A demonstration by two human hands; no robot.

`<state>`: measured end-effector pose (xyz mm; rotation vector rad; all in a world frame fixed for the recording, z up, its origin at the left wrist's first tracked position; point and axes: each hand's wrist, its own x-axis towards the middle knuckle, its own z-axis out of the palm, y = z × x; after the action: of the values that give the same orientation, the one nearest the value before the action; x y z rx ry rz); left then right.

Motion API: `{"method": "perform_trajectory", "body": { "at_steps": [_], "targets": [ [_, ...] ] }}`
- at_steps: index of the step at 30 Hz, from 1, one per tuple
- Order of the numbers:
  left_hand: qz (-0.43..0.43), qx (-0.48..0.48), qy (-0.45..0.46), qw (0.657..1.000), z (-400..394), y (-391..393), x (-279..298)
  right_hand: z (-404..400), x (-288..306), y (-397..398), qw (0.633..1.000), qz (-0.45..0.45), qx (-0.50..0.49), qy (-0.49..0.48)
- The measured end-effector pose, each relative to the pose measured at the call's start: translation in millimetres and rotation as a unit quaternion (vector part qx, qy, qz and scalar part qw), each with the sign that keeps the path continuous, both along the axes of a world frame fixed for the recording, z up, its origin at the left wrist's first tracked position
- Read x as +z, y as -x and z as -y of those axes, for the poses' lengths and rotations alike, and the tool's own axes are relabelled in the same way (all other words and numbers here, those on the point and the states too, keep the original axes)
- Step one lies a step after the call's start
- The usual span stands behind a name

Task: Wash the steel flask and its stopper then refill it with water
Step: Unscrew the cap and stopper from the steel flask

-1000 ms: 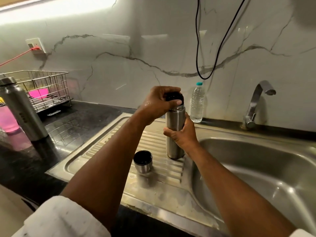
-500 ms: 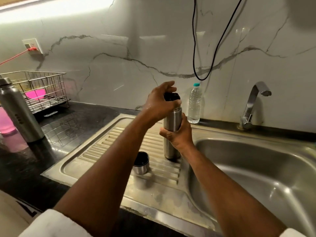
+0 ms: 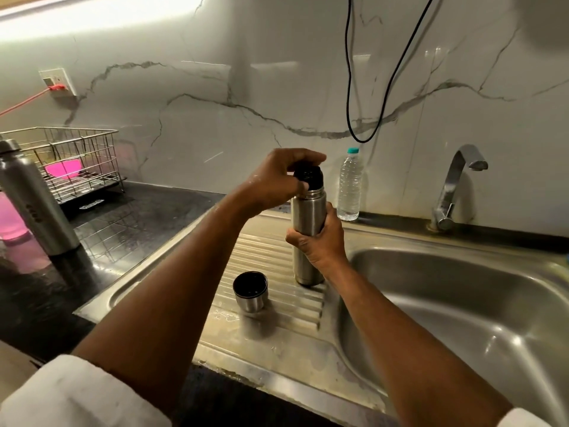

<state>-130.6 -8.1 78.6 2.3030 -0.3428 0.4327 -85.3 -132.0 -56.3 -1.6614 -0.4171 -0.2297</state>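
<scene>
The steel flask [image 3: 308, 211] stands upright on the ribbed drainboard [image 3: 277, 318] of the sink. My right hand [image 3: 320, 241] grips its body from the right side. A black stopper [image 3: 309, 177] sits in the flask's neck, raised enough that the neck's bright rim shows under it. My left hand [image 3: 277, 180] holds the stopper from above and from the left, fingers curled over its top. The flask's steel cup lid [image 3: 250, 291] stands open side up on the drainboard, to the left of the flask and nearer me.
The sink basin [image 3: 462, 318] lies to the right, with the tap [image 3: 455, 186] at the back wall. A clear plastic water bottle [image 3: 349, 186] stands behind the flask. At the left are a tall steel bottle [image 3: 34, 204], a wire dish rack [image 3: 70, 161] and a pink container [image 3: 9, 217]. A black cable [image 3: 349, 87] hangs down the wall.
My left hand has turned on the stopper, its fingers shifting round the top. The stopper now sits higher in the flask's neck. The flask and my right hand have stayed in place.
</scene>
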Motion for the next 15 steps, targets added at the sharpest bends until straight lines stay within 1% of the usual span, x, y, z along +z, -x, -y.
{"method": "perform_trajectory", "body": {
  "at_steps": [2, 4, 6, 7, 8, 10, 11, 12, 13, 15],
  "targets": [
    [0.038, 0.019, -0.031, 0.999, -1, 0, 3, 0, 1, 1, 1.000, -0.003, 0.002, 0.001],
    [0.080, 0.101, -0.074, 0.989, 5, -4, 4, 0, 2, 2, 1.000, -0.004, 0.001, -0.001],
    [0.094, 0.188, -0.098, 0.973, 11, -7, 5, 0, 2, 3, 1.000, -0.001, -0.001, -0.006],
    [0.094, 0.194, -0.110, 0.970, 12, -9, 6, 0, 3, 4, 1.000, -0.001, -0.002, -0.009],
    [0.085, 0.169, -0.114, 0.975, 13, -10, 7, 0, 3, 4, 1.000, -0.001, -0.002, -0.010],
    [0.039, 0.062, -0.078, 0.994, 10, -10, 12, 1, 3, 5, 1.000, -0.003, 0.001, -0.009],
    [0.008, 0.009, -0.065, 0.998, 7, -7, 15, 1, 2, 4, 1.000, -0.003, 0.002, -0.009],
    [-0.011, -0.024, -0.071, 0.997, 4, -5, 18, 1, 2, 4, 1.000, -0.003, 0.003, -0.009],
    [-0.012, -0.034, -0.094, 0.995, 1, -4, 22, 1, 2, 3, 1.000, -0.004, 0.005, -0.011],
    [0.032, 0.013, -0.147, 0.989, 3, -4, 26, 1, 3, 4, 1.000, -0.010, 0.009, -0.014]
  ]
}}
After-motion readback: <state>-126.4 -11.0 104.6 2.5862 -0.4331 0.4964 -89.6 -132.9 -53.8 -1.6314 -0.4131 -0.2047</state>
